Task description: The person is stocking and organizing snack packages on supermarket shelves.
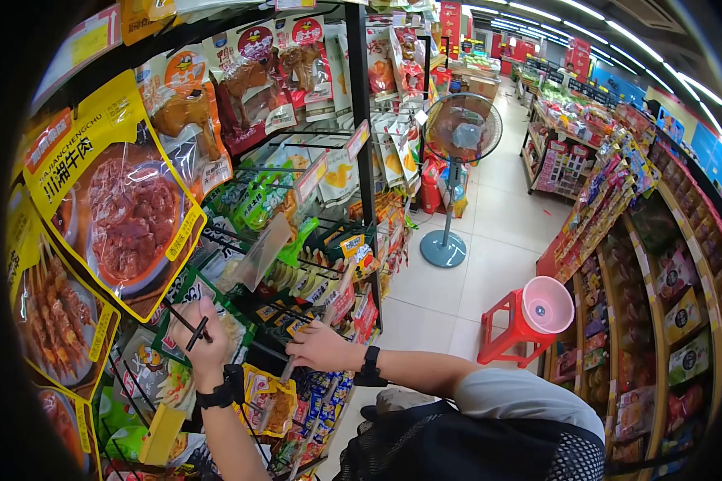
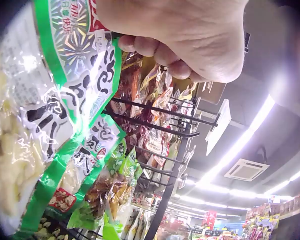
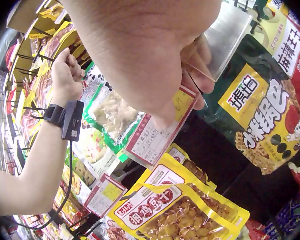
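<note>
My left hand (image 1: 203, 341) is raised at the snack rack, fingers curled at the top of a clear bag with green edges (image 2: 60, 127). Pale food shows through that bag, which looks like chicken feet. Just above the fist, a black rack hook (image 1: 188, 327) sticks out. Lower right of it, my right hand (image 1: 325, 349) pinches a red-bordered price tag (image 3: 152, 137) between thumb and fingers. Beside those fingers is a clear plastic holder (image 3: 227, 40). Yellow snack bags (image 3: 180, 212) hang below the tag.
Large yellow beef packs (image 1: 124, 192) hang at the left, close to my left arm. Behind the rack's end stands a fan (image 1: 461, 132) in the aisle. A red stool (image 1: 501, 329) carries a pink basin (image 1: 547, 305). Snack shelves (image 1: 658, 321) line the right side.
</note>
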### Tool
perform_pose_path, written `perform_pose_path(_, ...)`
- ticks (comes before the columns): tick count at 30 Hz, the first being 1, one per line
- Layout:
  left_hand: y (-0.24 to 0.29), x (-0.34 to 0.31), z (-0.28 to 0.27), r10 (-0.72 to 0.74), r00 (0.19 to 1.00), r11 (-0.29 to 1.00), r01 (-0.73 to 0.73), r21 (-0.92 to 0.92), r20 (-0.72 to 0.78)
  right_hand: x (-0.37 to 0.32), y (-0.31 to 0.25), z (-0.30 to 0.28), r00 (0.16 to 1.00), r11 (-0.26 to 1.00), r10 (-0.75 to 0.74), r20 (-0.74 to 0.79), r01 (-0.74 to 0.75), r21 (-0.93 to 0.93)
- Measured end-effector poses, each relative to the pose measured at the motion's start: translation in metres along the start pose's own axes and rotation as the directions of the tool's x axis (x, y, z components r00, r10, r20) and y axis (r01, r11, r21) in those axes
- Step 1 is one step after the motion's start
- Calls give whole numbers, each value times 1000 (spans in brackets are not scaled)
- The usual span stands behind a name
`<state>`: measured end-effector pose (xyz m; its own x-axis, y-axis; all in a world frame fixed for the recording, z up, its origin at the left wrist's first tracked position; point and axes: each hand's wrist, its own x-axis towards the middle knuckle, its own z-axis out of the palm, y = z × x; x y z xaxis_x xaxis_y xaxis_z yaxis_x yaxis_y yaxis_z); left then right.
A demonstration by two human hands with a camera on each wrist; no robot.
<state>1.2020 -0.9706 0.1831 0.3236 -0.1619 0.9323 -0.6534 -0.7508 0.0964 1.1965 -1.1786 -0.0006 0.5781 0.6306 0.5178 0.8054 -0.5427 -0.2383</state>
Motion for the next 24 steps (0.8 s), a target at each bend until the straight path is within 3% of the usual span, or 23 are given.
perform_pose_path(10,-1,-1,-5,-37,999,999,37,-1,32,0,0,4,997,999,-33,-64,33,-7)
perform_pose_path(16,2,0,-5,-35,999,999,35,-7,26,1,-3,-3,999,1000,7,48,-7,-16)
perform_pose_path(24,0,-1,-8,-41,998,999,40,11,49,0,1,6,997,999,-47,-69,45,-28)
